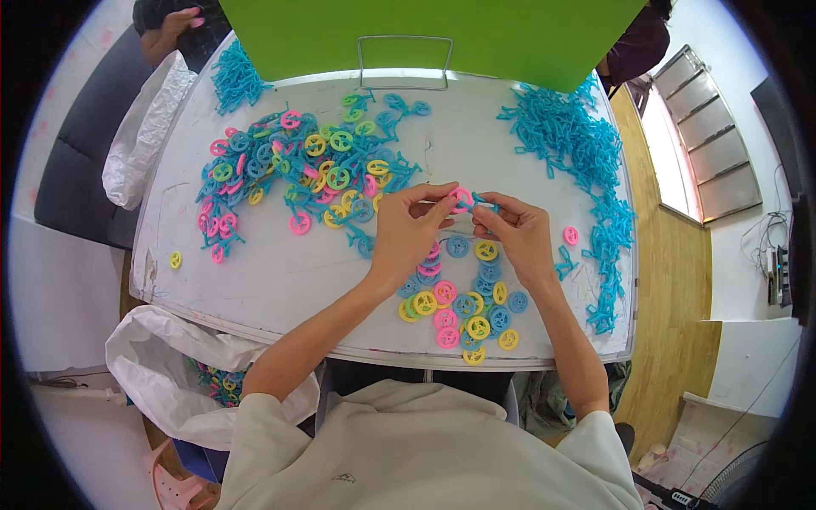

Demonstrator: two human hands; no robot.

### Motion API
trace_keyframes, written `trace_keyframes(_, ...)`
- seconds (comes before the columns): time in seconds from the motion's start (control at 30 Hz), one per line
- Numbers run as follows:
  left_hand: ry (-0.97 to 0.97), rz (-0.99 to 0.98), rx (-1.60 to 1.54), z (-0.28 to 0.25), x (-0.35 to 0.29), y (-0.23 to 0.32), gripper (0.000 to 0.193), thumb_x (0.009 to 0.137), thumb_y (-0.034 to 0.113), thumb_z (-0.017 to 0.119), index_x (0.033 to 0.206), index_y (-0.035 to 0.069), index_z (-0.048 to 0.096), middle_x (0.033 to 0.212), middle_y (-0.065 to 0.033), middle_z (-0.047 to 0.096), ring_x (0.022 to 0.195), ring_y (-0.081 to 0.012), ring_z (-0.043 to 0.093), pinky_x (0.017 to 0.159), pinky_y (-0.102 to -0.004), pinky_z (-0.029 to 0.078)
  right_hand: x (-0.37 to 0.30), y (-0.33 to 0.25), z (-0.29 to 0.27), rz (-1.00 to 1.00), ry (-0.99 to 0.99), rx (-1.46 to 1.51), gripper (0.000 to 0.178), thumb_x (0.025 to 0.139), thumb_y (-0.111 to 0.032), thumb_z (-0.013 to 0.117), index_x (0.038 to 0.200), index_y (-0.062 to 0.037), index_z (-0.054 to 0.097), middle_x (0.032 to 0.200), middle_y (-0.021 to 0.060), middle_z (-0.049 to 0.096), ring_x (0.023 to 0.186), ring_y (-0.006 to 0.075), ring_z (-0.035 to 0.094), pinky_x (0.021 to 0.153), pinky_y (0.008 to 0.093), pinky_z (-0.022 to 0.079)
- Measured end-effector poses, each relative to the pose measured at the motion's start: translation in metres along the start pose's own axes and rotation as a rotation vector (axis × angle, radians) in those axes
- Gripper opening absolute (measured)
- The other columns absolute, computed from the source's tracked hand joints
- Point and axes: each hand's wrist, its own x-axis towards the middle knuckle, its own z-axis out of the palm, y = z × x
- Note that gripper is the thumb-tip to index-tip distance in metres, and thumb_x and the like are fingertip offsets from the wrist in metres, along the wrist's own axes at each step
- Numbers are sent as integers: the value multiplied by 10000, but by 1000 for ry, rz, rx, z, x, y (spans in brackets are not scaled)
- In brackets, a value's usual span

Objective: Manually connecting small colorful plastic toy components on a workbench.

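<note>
Near the middle of the table, both my hands meet in front of me. My left hand point(414, 223) pinches a pink spoked plastic wheel point(461, 200) between thumb and fingertips. Against that wheel, my right hand point(517, 231) grips a small teal plastic frame piece point(486, 204), mostly hidden by the fingers. Whether the two parts are joined cannot be made out. Below my hands lie loose pink, yellow, blue and green wheels point(478, 328). To the left spreads a heap of teal pieces with wheels attached point(293, 161).
Teal frame pieces point(565, 132) are piled along the right edge of the white table point(255, 276). A green panel point(433, 38) stands at the back behind a wire stand point(406, 37). An open white sack point(161, 374) holds similar pieces. Other people sit across the table.
</note>
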Motion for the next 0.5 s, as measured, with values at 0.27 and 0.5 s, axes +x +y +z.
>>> trace_keyframes(0.27, -39, -62, -30, 3, -4, 7, 279, 913, 130, 606, 1143, -27, 618, 1003, -104, 649, 865, -159, 657, 767, -266, 564, -1, -6, -4, -194, -3, -307, 283, 798, -41, 722, 1060, 43, 656, 707, -26, 600, 586, 1, 455, 490, 174, 353)
trace_keyframes(0.5, -17, -5, -97, 5, -3, -2, 258, 900, 77, 612, 1123, -51, 618, 995, -111, 644, 868, -151, 652, 796, -255, 566, -1, 2, 5, -70, 103, -137, 272, 800, -48, 726, 1047, 47, 661, 691, -19, 596, 600, 11, 493, 507, 159, 377)
